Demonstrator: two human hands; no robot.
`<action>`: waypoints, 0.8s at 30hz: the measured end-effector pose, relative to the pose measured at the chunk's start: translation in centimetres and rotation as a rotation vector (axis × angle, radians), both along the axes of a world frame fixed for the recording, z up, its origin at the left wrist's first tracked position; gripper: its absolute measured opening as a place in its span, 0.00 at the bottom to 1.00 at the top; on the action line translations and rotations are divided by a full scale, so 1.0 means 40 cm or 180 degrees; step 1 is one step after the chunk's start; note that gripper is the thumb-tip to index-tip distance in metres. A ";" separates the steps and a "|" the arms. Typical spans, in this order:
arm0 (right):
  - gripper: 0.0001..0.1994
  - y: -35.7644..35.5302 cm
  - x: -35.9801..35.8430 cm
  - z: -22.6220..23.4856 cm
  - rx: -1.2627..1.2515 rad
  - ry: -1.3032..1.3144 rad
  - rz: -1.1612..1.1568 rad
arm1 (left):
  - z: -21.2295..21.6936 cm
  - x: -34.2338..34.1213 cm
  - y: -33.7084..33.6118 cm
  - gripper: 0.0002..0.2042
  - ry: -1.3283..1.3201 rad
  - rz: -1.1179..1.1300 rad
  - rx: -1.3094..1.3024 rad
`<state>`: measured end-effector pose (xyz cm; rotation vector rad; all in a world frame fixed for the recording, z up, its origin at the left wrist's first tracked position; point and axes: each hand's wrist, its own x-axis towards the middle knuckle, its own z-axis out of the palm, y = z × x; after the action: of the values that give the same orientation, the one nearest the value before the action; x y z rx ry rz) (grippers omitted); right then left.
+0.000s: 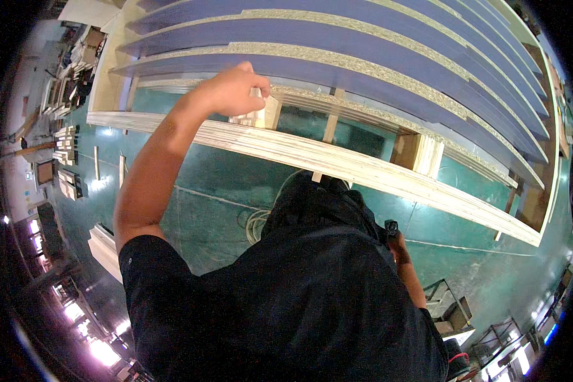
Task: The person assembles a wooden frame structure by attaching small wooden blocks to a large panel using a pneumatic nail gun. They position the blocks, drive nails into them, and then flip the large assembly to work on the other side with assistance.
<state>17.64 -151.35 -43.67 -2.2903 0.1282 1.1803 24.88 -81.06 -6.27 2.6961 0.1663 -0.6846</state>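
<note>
My left hand [232,89] reaches forward and closes over the top of a small plywood block [261,116]. The block stands between a long pale plywood rail [337,162] and the edge of stepped blue-faced chipboard panels [337,70]. A second, larger plywood block [419,153] stands further right in the same gap. My right hand [398,245] hangs low beside my hip, mostly hidden by my dark shirt. It grips a small black tool [391,226], of which only the top shows.
A green floor [223,184] lies under the frame, with a coil of light cord [254,223] near my feet. Stacks of pale boards [67,159] stand at the left. Metal stands [449,305] are at the lower right.
</note>
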 end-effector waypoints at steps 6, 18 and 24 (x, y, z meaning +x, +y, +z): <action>0.14 -0.075 -0.051 -0.140 0.0649 0.0312 -0.0709 | 0.025 -0.024 -0.036 0.16 0.0034 -0.0041 0.0114; 0.15 -0.075 -0.078 -0.181 -0.0061 0.0192 0.0082 | -0.024 -0.048 -0.071 0.23 -0.0439 0.0620 0.0739; 0.12 -0.131 -0.127 -0.306 -0.0036 -0.0010 0.0276 | -0.032 -0.029 -0.068 0.24 -0.0248 0.0761 0.1175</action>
<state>12.55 -156.60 -55.90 -2.3281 0.0347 1.2221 23.71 -83.77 -7.55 2.9723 0.6403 -0.5161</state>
